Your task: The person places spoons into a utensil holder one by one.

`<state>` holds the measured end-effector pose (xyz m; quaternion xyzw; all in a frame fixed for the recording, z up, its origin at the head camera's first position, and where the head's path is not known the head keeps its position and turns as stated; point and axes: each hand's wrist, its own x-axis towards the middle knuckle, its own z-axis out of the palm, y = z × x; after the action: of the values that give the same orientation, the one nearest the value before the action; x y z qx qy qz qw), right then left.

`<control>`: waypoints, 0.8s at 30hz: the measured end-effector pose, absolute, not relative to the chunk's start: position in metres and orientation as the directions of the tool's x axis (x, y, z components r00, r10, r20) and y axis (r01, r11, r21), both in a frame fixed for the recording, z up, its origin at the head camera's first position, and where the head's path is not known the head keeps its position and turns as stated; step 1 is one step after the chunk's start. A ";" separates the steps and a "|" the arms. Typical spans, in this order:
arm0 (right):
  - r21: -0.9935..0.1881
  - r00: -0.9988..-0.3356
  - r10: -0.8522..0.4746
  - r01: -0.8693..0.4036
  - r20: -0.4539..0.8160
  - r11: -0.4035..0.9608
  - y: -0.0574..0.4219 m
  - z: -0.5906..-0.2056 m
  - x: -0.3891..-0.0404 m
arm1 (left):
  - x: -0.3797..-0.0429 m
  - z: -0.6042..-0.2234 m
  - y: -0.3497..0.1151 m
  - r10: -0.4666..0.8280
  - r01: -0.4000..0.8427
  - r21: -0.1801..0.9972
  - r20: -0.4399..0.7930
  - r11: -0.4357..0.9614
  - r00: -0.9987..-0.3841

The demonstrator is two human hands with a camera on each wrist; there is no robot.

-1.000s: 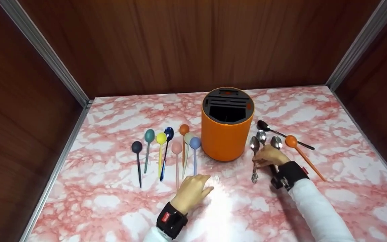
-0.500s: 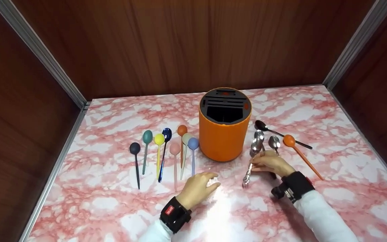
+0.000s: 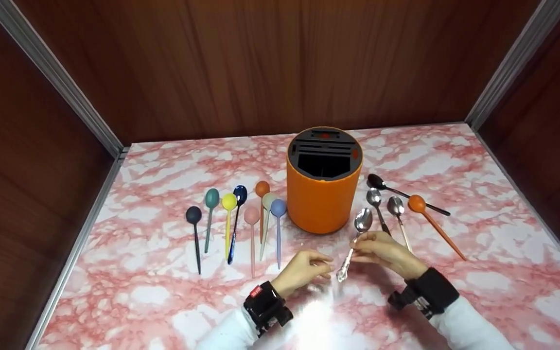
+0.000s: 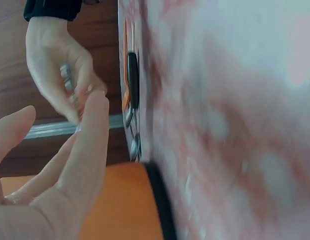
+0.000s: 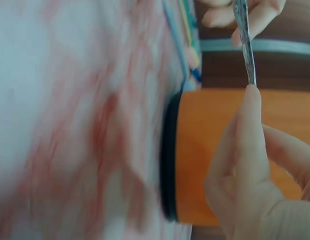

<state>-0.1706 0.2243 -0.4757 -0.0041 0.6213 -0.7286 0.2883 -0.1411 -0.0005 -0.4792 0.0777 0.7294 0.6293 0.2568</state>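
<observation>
Head: your right hand (image 3: 382,250) pinches the ornate-handled silver spoon (image 3: 362,223), on the near side of the orange utensil holder (image 3: 321,204), slightly right of it; your left hand (image 3: 302,270) is loose, gripping nothing, also near side. Black spoon (image 3: 376,182) lies right of the holder, yellow spoon (image 3: 229,201) left. Left wrist: your left fingers are extended, holder behind. Right wrist: spoon handle points at your left hand, can't tell if touching
</observation>
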 end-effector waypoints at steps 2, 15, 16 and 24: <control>-0.901 -0.831 -0.423 0.428 -0.361 -0.071 0.220 -0.473 -0.166 | -0.139 -0.480 0.001 0.460 -0.274 0.952 -0.306 0.136 -0.834; -0.889 -0.827 -0.424 0.447 -0.369 -0.100 0.204 -0.451 -0.152 | -0.133 -0.470 0.002 0.465 -0.475 0.880 -0.409 -0.029 -0.785; -0.890 -0.828 -0.421 0.446 -0.370 -0.097 0.203 -0.449 -0.151 | -0.133 -0.468 0.001 0.465 -0.477 0.879 -0.411 -0.028 -0.784; -0.891 -0.836 -0.407 0.443 -0.368 -0.102 0.202 -0.434 -0.151 | -0.137 -0.449 0.000 0.480 -0.442 0.897 -0.398 0.024 -0.782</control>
<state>-0.1514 0.2018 -0.4341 0.0145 0.6059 -0.7421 0.2863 -0.1370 -0.0004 -0.4494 0.0150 0.6349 0.6986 0.3298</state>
